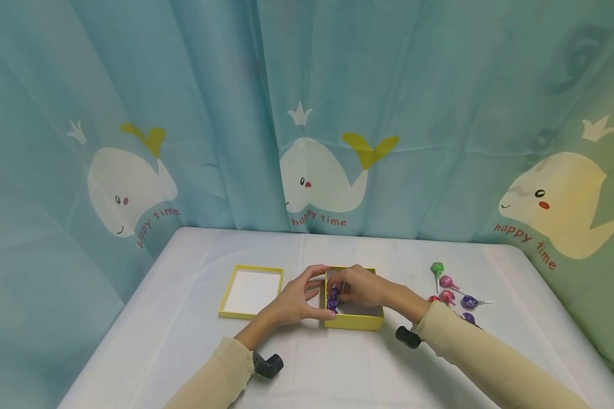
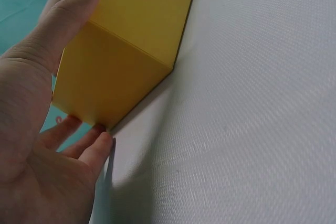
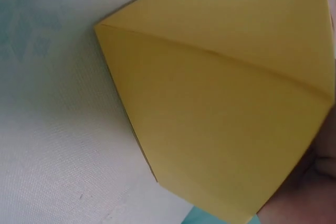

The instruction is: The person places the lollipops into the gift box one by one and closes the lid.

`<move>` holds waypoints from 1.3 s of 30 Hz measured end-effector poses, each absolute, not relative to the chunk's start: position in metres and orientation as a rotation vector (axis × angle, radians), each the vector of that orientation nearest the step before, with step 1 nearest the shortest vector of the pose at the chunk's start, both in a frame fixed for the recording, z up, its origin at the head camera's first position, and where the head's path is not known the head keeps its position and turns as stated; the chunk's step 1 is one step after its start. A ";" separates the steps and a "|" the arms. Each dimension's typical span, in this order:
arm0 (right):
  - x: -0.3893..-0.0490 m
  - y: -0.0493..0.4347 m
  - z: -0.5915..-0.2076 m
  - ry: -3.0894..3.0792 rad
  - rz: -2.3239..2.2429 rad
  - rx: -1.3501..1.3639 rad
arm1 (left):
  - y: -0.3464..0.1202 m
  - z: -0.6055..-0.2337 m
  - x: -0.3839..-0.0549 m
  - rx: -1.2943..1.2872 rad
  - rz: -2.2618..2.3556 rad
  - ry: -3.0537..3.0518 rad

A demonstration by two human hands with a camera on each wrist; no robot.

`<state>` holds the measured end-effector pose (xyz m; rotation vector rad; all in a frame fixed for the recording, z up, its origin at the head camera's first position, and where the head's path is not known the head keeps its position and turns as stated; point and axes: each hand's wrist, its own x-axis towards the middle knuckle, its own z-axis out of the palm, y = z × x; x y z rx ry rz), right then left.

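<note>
A yellow open box (image 1: 355,322) stands on the white-covered table. My left hand (image 1: 293,300) grips its left end, the thumb at the front corner and the fingers toward the back; in the left wrist view the thumb and fingertips touch the yellow walls (image 2: 115,72). Inside the box, at its left side, lie purple-wrapped lollipops (image 1: 332,305). My right hand (image 1: 362,286) reaches in from above with bent fingers, which appear to pinch a purple lollipop; the fingertips are partly hidden. In the right wrist view the box wall (image 3: 210,114) blocks most of this hand.
A shallow yellow-edged lid (image 1: 251,291) with a white inside lies left of the box. Several lollipops are on the table at the right: a green one (image 1: 437,268), pink ones (image 1: 446,282), a red one and purple ones (image 1: 469,301), some behind the right sleeve. A whale-print curtain (image 1: 317,176) hangs behind.
</note>
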<state>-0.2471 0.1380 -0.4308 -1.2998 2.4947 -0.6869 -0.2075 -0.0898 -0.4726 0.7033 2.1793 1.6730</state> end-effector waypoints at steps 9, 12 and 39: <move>-0.246 0.136 -0.433 2.508 -0.663 -1.293 | -0.090 -0.473 -0.207 0.701 1.672 2.183; -0.246 0.137 -0.434 2.503 -0.666 -1.299 | -0.090 -0.473 -0.207 0.702 1.671 2.186; -0.245 0.138 -0.431 2.523 -0.660 -1.264 | -0.090 -0.473 -0.206 0.710 1.678 2.190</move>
